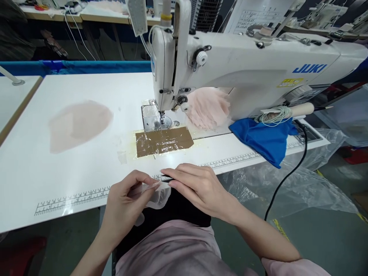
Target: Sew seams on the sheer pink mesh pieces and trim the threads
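My left hand [126,199] is closed in a pinch on a small sheer piece of pale fabric [156,195] at the front edge of the white sewing table [86,168]. Touching the same piece from the right, my right hand [195,186] has its fingers pressed together on a thin dark tool [166,178]. Both hands are over my lap, in front of the ruler markings [71,200] printed along the table edge.
A white JUKI sewing machine [244,65] stands behind, its needle plate [155,119] beside a brown taped patch [163,141]. Pink gathered fabric [208,109] lies under its arm, blue cloth [266,140] at the right, a sheer beige piece [79,124] at the left. A black cable [287,176] hangs off the right.
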{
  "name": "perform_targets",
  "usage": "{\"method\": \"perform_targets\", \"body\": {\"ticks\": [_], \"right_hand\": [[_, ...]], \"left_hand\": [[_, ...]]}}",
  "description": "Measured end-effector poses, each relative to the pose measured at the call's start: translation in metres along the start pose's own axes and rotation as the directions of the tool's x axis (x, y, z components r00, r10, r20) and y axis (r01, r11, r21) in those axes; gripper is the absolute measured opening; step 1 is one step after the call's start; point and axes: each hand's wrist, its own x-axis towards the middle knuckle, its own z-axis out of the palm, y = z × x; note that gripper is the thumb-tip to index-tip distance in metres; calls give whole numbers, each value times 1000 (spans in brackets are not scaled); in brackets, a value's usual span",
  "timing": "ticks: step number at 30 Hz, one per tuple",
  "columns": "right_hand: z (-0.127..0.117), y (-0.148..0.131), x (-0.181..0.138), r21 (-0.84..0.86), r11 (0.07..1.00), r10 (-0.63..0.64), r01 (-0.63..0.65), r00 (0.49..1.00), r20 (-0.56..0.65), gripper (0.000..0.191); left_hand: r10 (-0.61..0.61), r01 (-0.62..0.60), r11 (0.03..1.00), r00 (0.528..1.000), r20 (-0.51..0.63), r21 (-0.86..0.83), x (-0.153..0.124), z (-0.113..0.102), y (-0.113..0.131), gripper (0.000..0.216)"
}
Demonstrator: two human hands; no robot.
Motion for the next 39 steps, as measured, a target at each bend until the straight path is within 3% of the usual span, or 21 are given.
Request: {"method": "perform_targets", "body": {"ticks": [7, 12, 19, 32, 39], "right_hand": [[-6, 2, 8, -13, 995, -93, 95, 987, 132, 32], [-6, 1, 9, -95, 986, -122, 136, 982, 144, 30], [-2, -1, 8, -197, 965, -155, 172, 983, 100, 29], [0, -1, 7, -152, 974, -164, 168, 986, 38, 27], [4, 0, 6, -109, 982, -153, 154, 988, 18, 28]], "left_hand": [[130, -137, 989, 984, 118, 51, 4, -6, -4, 10], [154, -170, 980, 977, 147, 105, 5, -8, -4, 10], [146, -162, 980, 980, 137, 115, 5, -7, -2, 12], [68, -64, 997, 992, 105, -38, 6, -4, -4, 15], [70, -67, 997, 990, 120, -27, 7, -4, 0, 17]]}}
